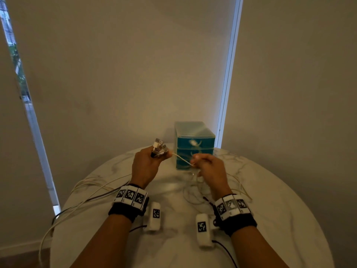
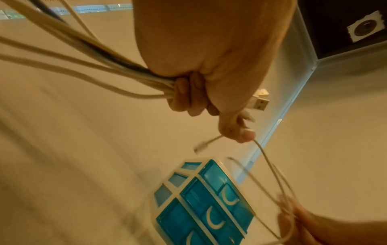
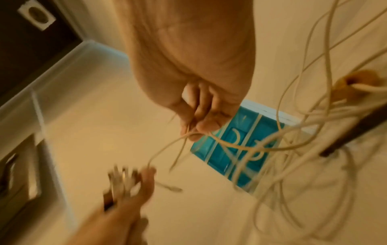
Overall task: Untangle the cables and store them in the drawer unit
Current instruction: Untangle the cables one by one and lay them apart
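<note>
In front of the blue drawer unit (image 1: pixel 195 145), a bundle of white cables (image 2: pixel 87 66) is gripped, plugs up, in the left hand (image 1: pixel 145 166); one strand (image 1: pixel 182 159) is pinched by the right hand (image 1: pixel 209 171) nearer the unit.

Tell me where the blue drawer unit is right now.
In the head view the blue drawer unit stands at the far edge of the round marble table, just beyond the right hand and right of the left hand.
</note>
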`<action>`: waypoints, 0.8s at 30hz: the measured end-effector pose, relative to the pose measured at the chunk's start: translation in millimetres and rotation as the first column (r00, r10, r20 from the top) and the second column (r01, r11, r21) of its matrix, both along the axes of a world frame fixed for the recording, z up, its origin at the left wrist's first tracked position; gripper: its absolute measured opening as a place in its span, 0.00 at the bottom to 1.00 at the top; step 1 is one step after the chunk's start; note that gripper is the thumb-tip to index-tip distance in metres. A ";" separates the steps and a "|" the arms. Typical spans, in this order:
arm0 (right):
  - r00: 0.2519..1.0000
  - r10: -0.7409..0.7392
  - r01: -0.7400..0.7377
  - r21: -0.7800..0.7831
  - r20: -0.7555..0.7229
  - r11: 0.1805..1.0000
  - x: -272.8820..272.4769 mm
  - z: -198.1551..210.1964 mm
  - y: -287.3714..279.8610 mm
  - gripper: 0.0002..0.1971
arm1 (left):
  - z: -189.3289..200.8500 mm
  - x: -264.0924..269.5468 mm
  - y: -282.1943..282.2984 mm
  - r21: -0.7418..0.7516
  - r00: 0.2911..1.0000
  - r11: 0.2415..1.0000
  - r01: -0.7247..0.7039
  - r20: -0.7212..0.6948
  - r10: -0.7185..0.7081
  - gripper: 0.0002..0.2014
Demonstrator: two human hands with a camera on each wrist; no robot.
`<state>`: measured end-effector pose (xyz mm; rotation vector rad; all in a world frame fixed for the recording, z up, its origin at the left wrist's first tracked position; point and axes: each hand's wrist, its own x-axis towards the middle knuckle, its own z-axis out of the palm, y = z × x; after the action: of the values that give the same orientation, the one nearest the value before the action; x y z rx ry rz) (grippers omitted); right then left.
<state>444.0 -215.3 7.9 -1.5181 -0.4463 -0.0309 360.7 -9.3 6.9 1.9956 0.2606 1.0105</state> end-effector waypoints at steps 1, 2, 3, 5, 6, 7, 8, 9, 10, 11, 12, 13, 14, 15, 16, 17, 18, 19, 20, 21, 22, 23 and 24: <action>0.993 -0.094 0.102 0.137 -0.066 0.985 6.7 1.4 -7.7 0.05 | -2.1 1.1 4.8 -0.003 0.998 0.998 -0.063 -0.012 0.063 0.11; 0.981 -0.143 0.174 0.270 -0.129 0.947 12.5 2.2 -15.7 0.05 | -4.2 1.5 8.9 -0.011 0.993 0.993 -0.118 -0.022 0.117 0.14; 0.972 -0.151 0.210 0.382 -0.178 0.900 16.5 2.8 -22.9 0.05 | -5.0 1.1 12.0 -0.017 0.986 0.986 -0.164 -0.047 0.163 0.16; 0.968 -0.136 0.227 0.504 -0.211 0.833 19.9 3.0 -33.3 0.07 | -7.4 1.5 15.7 -0.018 0.971 0.980 -0.197 -0.143 0.192 0.15; 0.969 -0.130 0.226 0.539 -0.211 0.811 21.4 2.4 -35.9 0.08 | -9.5 2.7 16.8 -0.019 0.964 0.983 -0.182 -0.201 0.174 0.11; 0.971 -0.125 0.223 0.575 -0.205 0.787 21.4 2.6 -37.8 0.10 | -11.0 3.6 17.5 -0.016 0.954 0.985 -0.170 -0.254 0.160 0.10; 0.971 -0.123 0.224 0.603 -0.205 0.766 21.2 3.0 -38.3 0.11 | -13.0 4.8 18.4 -0.017 0.945 0.986 -0.166 -0.288 0.154 0.13; 0.973 -0.122 0.220 0.620 -0.197 0.753 19.2 4.6 -38.9 0.12 | -12.7 4.5 17.5 -0.024 0.942 0.985 -0.169 -0.298 0.154 0.14; 0.975 -0.135 0.218 0.613 -0.179 0.760 17.8 6.1 -38.7 0.13 | -10.2 3.9 15.5 -0.026 0.946 0.984 -0.176 -0.282 0.161 0.12; 0.978 -0.146 0.204 0.584 -0.147 0.786 14.7 8.4 -38.4 0.14 | -6.6 3.1 13.0 -0.028 0.955 0.985 -0.173 -0.249 0.160 0.09; 0.984 -0.147 0.179 0.535 -0.103 0.826 11.8 10.1 -37.5 0.15 | -1.5 1.3 8.9 -0.045 0.969 0.988 -0.148 -0.206 0.135 0.08; 0.991 -0.126 0.137 0.472 -0.055 0.871 6.7 12.5 -35.8 0.14 | 3.4 -0.6 3.8 -0.097 0.982 0.990 -0.105 -0.168 0.088 0.11; 0.996 -0.085 0.080 0.396 -0.004 0.915 0.6 13.7 -32.5 0.14 | 7.4 -3.2 -1.1 -0.174 0.991 0.984 -0.048 -0.131 0.025 0.15; 0.999 -0.026 0.011 0.317 0.044 0.949 -5.8 13.6 -27.4 0.13 | 10.0 -4.5 -4.7 -0.253 0.994 0.967 0.010 -0.103 -0.037 0.19; 0.996 0.041 -0.059 0.241 0.079 0.969 -11.6 12.3 -20.7 0.12 | 10.8 -4.1 -7.1 -0.318 0.991 0.946 0.062 -0.090 -0.096 0.21; 0.990 0.102 -0.118 0.168 0.099 0.979 -17.1 9.9 -12.8 0.11 | 11.5 -3.9 -9.0 -0.367 0.985 0.924 0.111 -0.086 -0.152 0.24; 0.982 0.148 -0.160 0.096 0.119 0.982 -21.1 6.6 -4.8 0.11 | 11.9 -3.2 -11.0 -0.401 0.974 0.901 0.165 -0.077 -0.213 0.28; 0.973 0.183 -0.188 0.022 0.144 0.982 -23.6 2.7 2.8 0.11 | 12.0 -1.3 -12.7 -0.438 0.959 0.869 0.231 -0.048 -0.279 0.32; 0.962 0.210 -0.205 -0.047 0.172 0.978 -24.8 -0.8 9.2 0.11 | 11.6 0.9 -14.3 -0.473 0.940 0.831 0.294 -0.016 -0.342 0.34; 0.953 0.232 -0.216 -0.099 0.196 0.971 -26.2 -2.6 14.2 0.11 | 11.4 2.4 -16.0 -0.494 0.917 0.794 0.354 0.019 -0.398 0.34; 0.946 0.247 -0.222 -0.134 0.211 0.966 -26.5 -3.4 17.6 0.10 | 11.7 2.5 -18.5 -0.498 0.899 0.771 0.397 0.044 -0.435 0.32; 0.940 0.263 -0.233 -0.151 0.218 0.961 -26.8 -3.5 19.4 0.10 | 11.8 2.0 -21.2 -0.487 0.898 0.775 0.402 0.045 -0.437 0.29; 0.936 0.274 -0.242 -0.162 0.220 0.957 -26.5 -3.9 20.7 0.09 | 11.2 1.9 -23.3 -0.456 0.913 0.809 0.371 0.021 -0.407 0.26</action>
<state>417.5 -194.6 3.9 -1.5811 -0.8553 0.0222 362.6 -32.7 18.1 1.5702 0.1041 0.5440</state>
